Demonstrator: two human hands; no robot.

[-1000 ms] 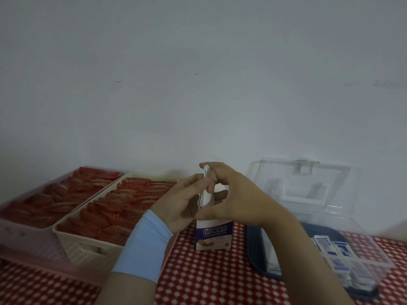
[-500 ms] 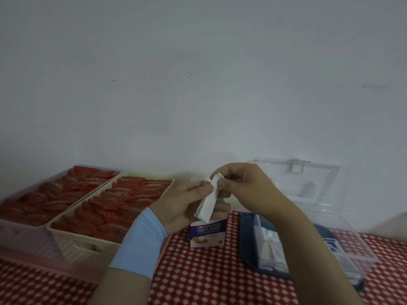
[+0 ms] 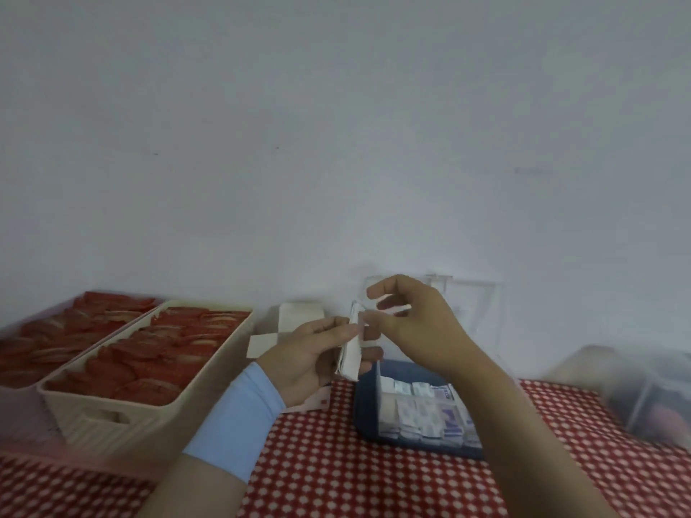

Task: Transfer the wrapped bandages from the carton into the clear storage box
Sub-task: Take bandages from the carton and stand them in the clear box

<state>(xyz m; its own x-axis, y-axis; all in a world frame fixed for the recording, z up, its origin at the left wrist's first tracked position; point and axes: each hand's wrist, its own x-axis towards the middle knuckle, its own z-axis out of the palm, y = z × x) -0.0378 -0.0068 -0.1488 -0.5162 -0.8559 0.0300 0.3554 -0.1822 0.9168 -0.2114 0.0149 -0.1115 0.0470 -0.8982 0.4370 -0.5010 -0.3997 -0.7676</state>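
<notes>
Nearest the camera, a red checked cloth [image 3: 336,476] covers the table, and both forearms reach over it, the left one wearing a pale blue wristband [image 3: 239,424]. Just beyond, the clear box [image 3: 378,401] sits on a dark blue tray [image 3: 363,420], already partly filled with rows of small wrapped packs. Above the box's left edge the left hand [image 3: 310,360] holds a slim stack of white bandages [image 3: 350,353] upright, thumb on the near face and fingers curled behind it. The right hand [image 3: 415,323] meets the top of the stack with its thumb tip. Its other fingers arch loosely above, and blur hides whether they actually pinch it. Behind the left hand the carton [image 3: 301,315] shows only its open white flaps. Farther left stand two baskets [image 3: 123,415] of red packets, and the box's lid [image 3: 475,312] leans open against the grey wall [image 3: 336,143].

The stack seems out of the carton and mid-transfer. Next, it likely needs squaring, then lowering into a free slot without disturbing the rows already packed.
</notes>
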